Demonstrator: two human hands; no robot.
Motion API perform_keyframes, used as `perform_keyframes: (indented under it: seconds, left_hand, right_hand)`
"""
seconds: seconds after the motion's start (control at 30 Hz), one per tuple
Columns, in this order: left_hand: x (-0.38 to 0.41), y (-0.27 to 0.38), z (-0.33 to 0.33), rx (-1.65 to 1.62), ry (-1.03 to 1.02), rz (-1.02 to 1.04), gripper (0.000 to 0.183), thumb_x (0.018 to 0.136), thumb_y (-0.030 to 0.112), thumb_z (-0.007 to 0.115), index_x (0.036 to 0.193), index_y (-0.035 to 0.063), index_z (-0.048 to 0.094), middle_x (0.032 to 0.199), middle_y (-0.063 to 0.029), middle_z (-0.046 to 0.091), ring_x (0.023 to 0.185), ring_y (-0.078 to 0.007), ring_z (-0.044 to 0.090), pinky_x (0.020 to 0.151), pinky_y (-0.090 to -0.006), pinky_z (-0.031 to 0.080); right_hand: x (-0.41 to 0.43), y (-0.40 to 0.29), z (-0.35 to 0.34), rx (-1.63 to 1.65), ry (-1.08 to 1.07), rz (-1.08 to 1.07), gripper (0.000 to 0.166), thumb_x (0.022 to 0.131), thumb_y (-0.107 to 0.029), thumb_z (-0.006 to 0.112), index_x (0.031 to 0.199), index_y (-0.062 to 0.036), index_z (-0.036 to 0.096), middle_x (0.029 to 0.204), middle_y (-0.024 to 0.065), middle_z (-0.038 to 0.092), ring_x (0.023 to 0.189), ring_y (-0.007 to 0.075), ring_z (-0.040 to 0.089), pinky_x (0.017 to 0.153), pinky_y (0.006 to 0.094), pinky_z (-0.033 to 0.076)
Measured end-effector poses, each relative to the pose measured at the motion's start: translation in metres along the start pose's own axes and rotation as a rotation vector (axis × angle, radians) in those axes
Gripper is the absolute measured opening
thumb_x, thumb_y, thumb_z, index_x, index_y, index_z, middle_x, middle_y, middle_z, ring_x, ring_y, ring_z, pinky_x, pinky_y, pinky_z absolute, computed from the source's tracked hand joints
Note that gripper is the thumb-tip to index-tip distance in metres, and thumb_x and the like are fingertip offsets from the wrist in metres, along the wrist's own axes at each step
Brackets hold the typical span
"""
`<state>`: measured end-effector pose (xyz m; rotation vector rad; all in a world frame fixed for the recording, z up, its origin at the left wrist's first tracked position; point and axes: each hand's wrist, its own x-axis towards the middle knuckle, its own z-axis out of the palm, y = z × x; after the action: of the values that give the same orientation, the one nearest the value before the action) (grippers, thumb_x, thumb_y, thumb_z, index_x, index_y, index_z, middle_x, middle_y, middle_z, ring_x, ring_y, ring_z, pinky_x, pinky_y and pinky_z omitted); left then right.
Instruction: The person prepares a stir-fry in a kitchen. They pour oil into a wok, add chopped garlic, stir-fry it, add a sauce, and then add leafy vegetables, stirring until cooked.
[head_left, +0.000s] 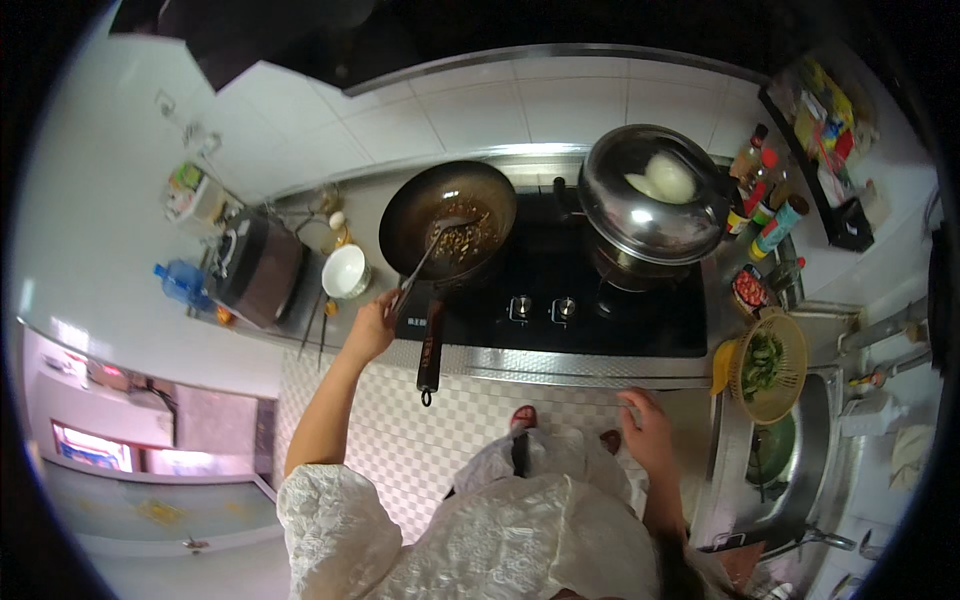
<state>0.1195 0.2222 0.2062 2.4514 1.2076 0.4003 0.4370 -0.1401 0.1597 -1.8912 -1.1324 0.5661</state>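
My left hand (375, 322) grips the handle of a metal spatula (424, 262), whose blade rests among small chopped bits in brown liquid inside a dark wok (405, 217). The wok sits at the left of the black gas stove (540, 315), and its long handle (429, 352) points towards me. My right hand (646, 427) hangs before the counter's front edge, fingers apart, holding nothing. A white bowl (346, 271) stands just left of the wok. On the right burner is a pot (634, 270) under a domed metal lid (637, 217).
A yellow basket of green vegetables (795, 375) stands by the sink (814, 465), which holds a green bowl (776, 450). Sauce bottles (780, 225) and a tray of red food (750, 289) are right of the stove. Chopsticks (323, 337) and a rice cooker (259, 266) are at left.
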Motion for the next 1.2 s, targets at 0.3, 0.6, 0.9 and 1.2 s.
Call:
perform_keyframes:
  seconds: [0.3,0.6,0.9,1.2]
  left_hand:
    - [-0.015,-0.014,-0.094,0.083,-0.013,-0.064,0.033,0.081,0.007,0.063,0.114,0.0053,0.062,0.087,-0.0227,0.064,0.082,-0.0371,0.063,0.073,-0.0420,0.050]
    - [0.011,-0.019,-0.087,0.032,-0.089,0.065,0.033,0.081,0.005,0.064,0.114,0.0101,0.064,0.084,-0.0201,0.064,0.077,-0.0357,0.062,0.068,-0.0411,0.049]
    - [0.047,-0.044,-0.078,0.026,-0.080,-0.007,0.037,0.083,0.000,0.061,0.120,0.0042,0.061,0.098,-0.0234,0.065,0.085,-0.0178,0.067,0.074,-0.0270,0.048]
    - [0.030,0.019,-0.124,0.088,-0.282,-0.136,0.038,0.087,0.001,0.058,0.125,0.0015,0.057,0.084,0.0015,0.061,0.073,-0.0047,0.049,0.063,-0.0207,0.042]
  right_hand:
    - [0.044,-0.076,0.068,-0.029,-0.168,-0.152,0.025,0.085,-0.009,0.057,0.109,-0.0042,0.060,0.117,0.0146,0.058,0.109,0.0319,0.056,0.091,0.0369,0.045]
    - [0.028,-0.068,0.100,-0.044,-0.131,-0.044,0.026,0.085,-0.009,0.057,0.110,-0.0046,0.059,0.116,0.0155,0.058,0.104,0.0317,0.058,0.086,0.0375,0.048]
    - [-0.008,-0.019,0.108,-0.041,-0.036,0.098,0.024,0.085,-0.006,0.055,0.108,-0.0012,0.058,0.117,0.0176,0.058,0.108,0.0366,0.054,0.091,0.0412,0.044]
    - [-0.035,0.067,0.120,0.104,0.086,0.226,0.024,0.083,-0.006,0.057,0.107,-0.0013,0.059,0.107,0.0173,0.061,0.097,0.0374,0.058,0.083,0.0424,0.048]
